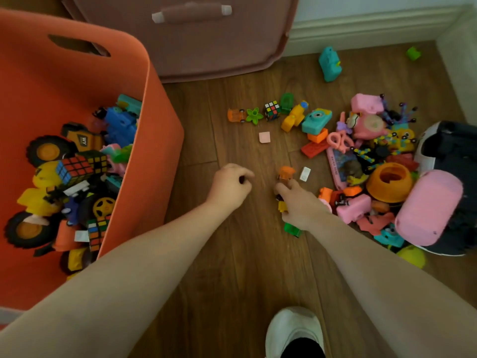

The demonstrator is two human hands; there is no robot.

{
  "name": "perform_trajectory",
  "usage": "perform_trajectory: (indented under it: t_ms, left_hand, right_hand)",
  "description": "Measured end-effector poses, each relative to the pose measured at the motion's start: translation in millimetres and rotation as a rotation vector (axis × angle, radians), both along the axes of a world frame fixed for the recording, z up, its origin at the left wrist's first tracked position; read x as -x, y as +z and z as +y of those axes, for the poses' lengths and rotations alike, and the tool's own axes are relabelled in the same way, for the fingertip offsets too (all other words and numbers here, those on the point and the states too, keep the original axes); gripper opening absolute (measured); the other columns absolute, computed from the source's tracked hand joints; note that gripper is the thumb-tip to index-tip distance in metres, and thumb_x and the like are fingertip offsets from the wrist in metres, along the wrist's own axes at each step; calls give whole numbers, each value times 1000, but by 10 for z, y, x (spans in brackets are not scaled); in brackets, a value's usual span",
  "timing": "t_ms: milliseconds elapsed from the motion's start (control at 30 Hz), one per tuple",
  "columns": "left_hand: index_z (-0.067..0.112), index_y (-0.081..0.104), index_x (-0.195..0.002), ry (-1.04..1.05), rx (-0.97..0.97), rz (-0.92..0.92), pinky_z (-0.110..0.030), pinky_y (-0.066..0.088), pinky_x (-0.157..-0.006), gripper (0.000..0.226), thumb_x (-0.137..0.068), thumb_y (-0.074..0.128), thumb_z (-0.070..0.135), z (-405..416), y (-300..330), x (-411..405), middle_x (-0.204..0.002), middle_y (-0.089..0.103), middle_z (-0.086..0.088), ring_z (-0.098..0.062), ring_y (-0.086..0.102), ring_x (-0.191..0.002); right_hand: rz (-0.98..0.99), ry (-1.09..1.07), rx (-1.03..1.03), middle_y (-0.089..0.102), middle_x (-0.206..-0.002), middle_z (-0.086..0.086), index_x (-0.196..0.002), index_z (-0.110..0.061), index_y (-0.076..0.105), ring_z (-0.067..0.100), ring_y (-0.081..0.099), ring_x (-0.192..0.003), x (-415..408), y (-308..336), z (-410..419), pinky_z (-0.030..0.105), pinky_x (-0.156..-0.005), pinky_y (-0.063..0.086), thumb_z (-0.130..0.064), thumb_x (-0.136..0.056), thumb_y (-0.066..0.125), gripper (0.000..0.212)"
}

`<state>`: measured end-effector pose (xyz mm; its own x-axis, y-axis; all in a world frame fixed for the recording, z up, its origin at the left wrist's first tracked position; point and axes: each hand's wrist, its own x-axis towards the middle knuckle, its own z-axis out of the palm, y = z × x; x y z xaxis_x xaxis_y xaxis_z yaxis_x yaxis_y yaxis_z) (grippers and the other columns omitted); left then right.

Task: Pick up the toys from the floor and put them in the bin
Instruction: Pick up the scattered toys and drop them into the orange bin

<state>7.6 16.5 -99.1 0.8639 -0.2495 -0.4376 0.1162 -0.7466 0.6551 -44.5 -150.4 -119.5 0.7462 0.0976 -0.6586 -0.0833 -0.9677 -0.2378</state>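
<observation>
Brown wood-plank flooring (232, 267) is running under everything, meeting a white skirting board (361, 29) at the far edge. At the floor's left edge a large orange plastic bin (77, 81) is standing, already holding toy trucks, puzzle cubes and blocks. Behind it a dusty-pink fabric box (196, 42) with a handle is sitting against the wall.

Toward the floor's right edge a heap of mixed plastic toys (374, 161) is lying, with a short row of small pieces stretching left from it, among them a small multicoloured puzzle cube (271, 110) and a teal toy camera (317, 120).

Near the middle of the floor the left hand (228, 187) is hovering with its fingers curled in, a small dark thing showing between them; what it is I cannot tell. Just beside it the right hand (299, 202) is gripping a small orange toy car (285, 174), with yellow and green blocks showing beneath the palm. A white shoe (294, 329) is resting at the near edge.
</observation>
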Motion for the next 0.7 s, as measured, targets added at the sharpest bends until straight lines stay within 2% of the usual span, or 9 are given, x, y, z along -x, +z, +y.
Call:
perform_trajectory:
  t_ms: [100,200,233,300,367,433,533,600,700]
  left_hand:
    - [20,67,-113,177,167,145,-15,35,-90,27,-89,57,12,-142,210,5,-121,63,3,-10,54,-113]
    - [19,69,-106,325,392,256,-19,37,-86,22,-88,59,11,-177,462,9,-111,64,4,-7,54,-104]
    - [18,67,-106,303,438,245,-18,39,-84,22,-88,59,10,-172,567,3,-107,64,4,-7,55,-102]
    - [16,64,-109,127,478,138,-15,44,-84,24,-87,60,6,-90,837,-2,-98,63,6,-4,57,-93]
    - [16,62,-105,-59,514,38,-15,46,-85,24,-85,62,3,43,1102,-7,-91,62,8,-1,58,-83]
    - [18,62,-99,-167,519,-93,-12,47,-81,20,-83,65,5,259,1375,-45,-87,62,10,2,58,-80]
    - [24,63,-93,-203,415,-400,-12,46,-77,13,-82,61,17,696,1690,-140,-86,61,14,-1,59,-83]
    - [20,64,-93,-228,273,-604,-10,42,-76,13,-84,57,14,990,1766,-203,-87,58,11,-4,56,-84]
    - [9,64,-95,-137,143,-706,-6,40,-74,14,-88,54,2,1402,1681,-232,-95,55,2,-1,50,-84]
  right_hand:
    - [-31,-134,-95,43,-117,13,-120,-11,41,37,55,-100,19,43,-6,37,-74,45,-12,-78,65,49]
    - [-102,-431,-285,53,-92,7,-106,-11,49,26,53,-82,4,136,-12,30,-60,39,-10,-75,65,35]
    - [-77,-603,-403,53,-83,4,-99,-15,51,23,53,-75,-10,192,4,29,-60,40,-10,-76,64,26]
    - [-14,-937,-709,52,-75,4,-87,-20,52,18,51,-64,-71,389,72,29,-59,43,-6,-81,58,16]
    - [32,-1079,-951,51,-76,4,-85,-18,54,13,50,-61,-160,611,156,23,-54,42,-5,-87,56,13]
    - [34,-1082,-1111,54,-74,4,-85,-16,56,12,50,-59,-252,878,289,20,-49,40,-6,-88,57,11]
    - [-2,-1029,-1191,58,-69,2,-82,-16,58,11,49,-54,-367,1234,554,18,-43,38,-7,-88,58,11]
    - [11,-982,-1225,57,-71,4,-82,-15,56,10,49,-52,-439,1460,751,17,-43,36,-9,-89,58,9]
    - [14,-876,-1235,56,-73,6,-84,-14,56,9,48,-51,-514,1772,1095,16,-42,34,-10,-89,58,7]
